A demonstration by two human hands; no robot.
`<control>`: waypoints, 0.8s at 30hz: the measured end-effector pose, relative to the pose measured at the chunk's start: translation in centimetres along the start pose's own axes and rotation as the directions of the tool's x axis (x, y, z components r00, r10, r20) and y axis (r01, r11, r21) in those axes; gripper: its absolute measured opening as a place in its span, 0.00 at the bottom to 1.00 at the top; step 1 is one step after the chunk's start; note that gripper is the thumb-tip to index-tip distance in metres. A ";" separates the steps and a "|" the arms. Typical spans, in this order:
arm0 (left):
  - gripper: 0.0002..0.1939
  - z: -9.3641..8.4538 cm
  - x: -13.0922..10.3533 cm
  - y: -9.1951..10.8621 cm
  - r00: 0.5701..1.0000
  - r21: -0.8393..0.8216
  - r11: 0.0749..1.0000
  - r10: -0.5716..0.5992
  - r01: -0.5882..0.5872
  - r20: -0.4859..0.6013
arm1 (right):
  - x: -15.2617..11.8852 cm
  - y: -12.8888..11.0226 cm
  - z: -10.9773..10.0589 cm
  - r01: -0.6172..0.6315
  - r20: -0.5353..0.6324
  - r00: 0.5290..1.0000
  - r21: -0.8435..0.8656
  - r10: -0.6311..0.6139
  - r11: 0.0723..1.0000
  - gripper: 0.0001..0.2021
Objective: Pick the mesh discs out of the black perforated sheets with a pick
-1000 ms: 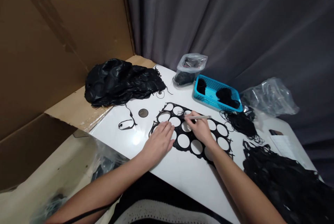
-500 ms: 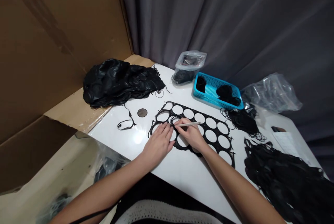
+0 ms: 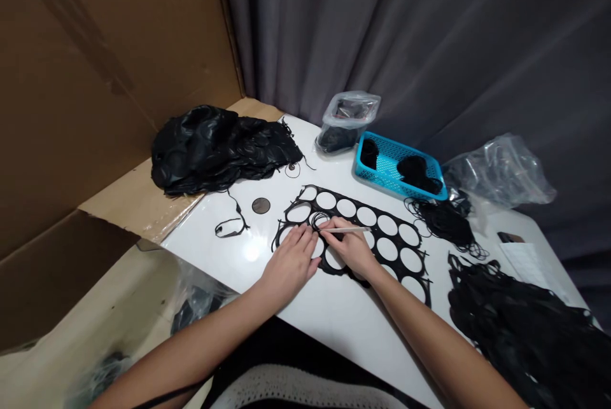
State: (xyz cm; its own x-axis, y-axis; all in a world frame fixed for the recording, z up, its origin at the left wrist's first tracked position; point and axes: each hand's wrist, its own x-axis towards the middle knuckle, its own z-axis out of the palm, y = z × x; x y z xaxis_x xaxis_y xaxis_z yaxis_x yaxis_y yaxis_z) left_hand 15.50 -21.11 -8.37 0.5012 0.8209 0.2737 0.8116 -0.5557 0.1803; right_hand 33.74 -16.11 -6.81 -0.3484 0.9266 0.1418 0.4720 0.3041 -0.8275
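Observation:
A flat black sheet (image 3: pixel 377 256) with several rows of round holes lies on the white table. My left hand (image 3: pixel 294 256) rests flat on its left part, fingers stretched out. In my right hand (image 3: pixel 351 249) a thin, pale pen-like tool (image 3: pixel 346 229) is pinched, its tip down at the sheet close to my left fingertips. Thin black rings (image 3: pixel 319 219) lie around the hole just beyond that tip. What the tip touches is too small to make out.
Stacked black sheets (image 3: pixel 219 148) lie at the back left beside a cardboard box (image 3: pixel 114 46). A blue basket (image 3: pixel 389 181) holds black pieces, near a clear bag (image 3: pixel 351 110). Black rings (image 3: pixel 443 221) and a heap of black scraps (image 3: pixel 525 326) are on the right.
The camera view has shifted very slightly. Both hands stay in place, and the pale tool remains in my right hand, with almost no visible movement.

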 end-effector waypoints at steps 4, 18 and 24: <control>0.23 0.1 0.0 0.0 1.000 0.001 1.000 0.003 -0.003 0.004 | 0.0 0.0 0.2 -0.027 -0.021 0.999 0.045 0.028 0.999 0.07; 0.22 0.0 -0.1 0.0 1.000 -0.009 1.000 -0.006 0.006 -0.010 | -0.1 -0.3 0.3 0.013 -0.032 0.999 -0.041 -0.014 0.999 0.08; 0.21 0.0 0.0 0.0 1.000 -0.027 1.000 -0.013 0.012 -0.008 | -0.3 0.1 1.1 0.254 0.073 0.967 -0.357 -0.244 0.899 0.08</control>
State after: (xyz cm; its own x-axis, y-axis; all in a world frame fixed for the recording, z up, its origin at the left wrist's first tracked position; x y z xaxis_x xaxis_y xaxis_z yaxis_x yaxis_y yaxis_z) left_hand 15.50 -21.11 -8.39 0.4886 0.8267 0.2791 0.8092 -0.5490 0.2095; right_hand 32.97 -16.62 -7.53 -0.5116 0.8055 0.2992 0.6251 0.5878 -0.5136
